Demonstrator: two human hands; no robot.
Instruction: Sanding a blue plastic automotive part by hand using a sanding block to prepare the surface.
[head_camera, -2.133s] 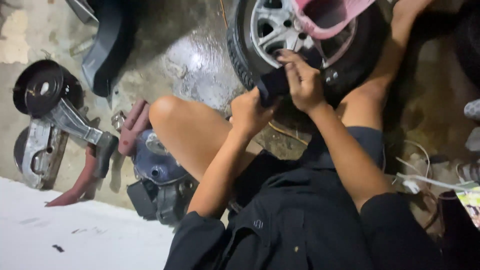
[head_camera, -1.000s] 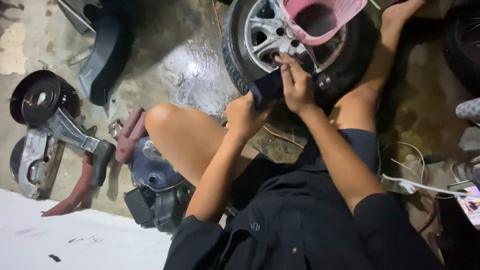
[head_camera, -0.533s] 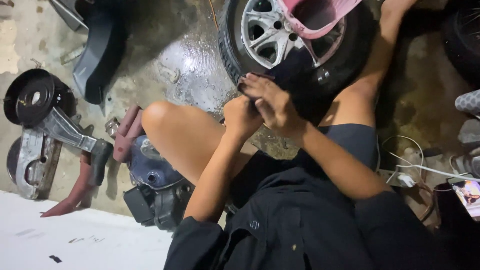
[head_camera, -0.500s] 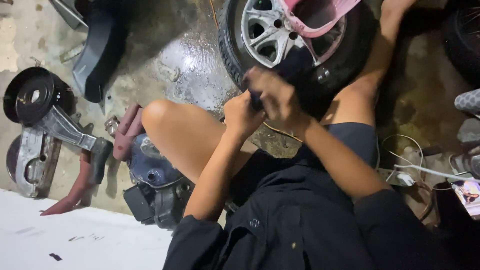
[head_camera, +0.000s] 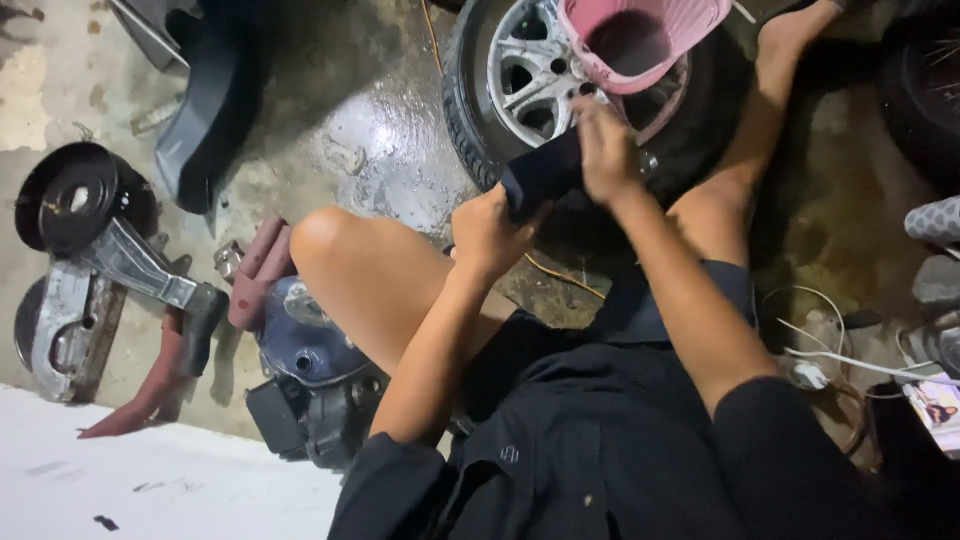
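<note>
I see a dark, soft rubber piece (head_camera: 540, 175), likely an inner tube section, lying tilted against the near sidewall of the tyre (head_camera: 470, 120). The tyre lies flat with its silver alloy rim facing up.

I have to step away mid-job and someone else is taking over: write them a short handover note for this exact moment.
Left hand: closed around the lower end of the dark rolled piece.
Right hand: fingers wrapped over its upper end, close against the wheel.
Things: the wheel, tyre on a silver spoked rim, lies on the wet concrete floor between the person's legs; a pink plastic basket sits on top of it. Engine parts lie by the left knee.
Done: the dark piece is gripped in both hands at the tyre.
Left: cannot tell; what the piece does to the wheel is hidden.
</note>
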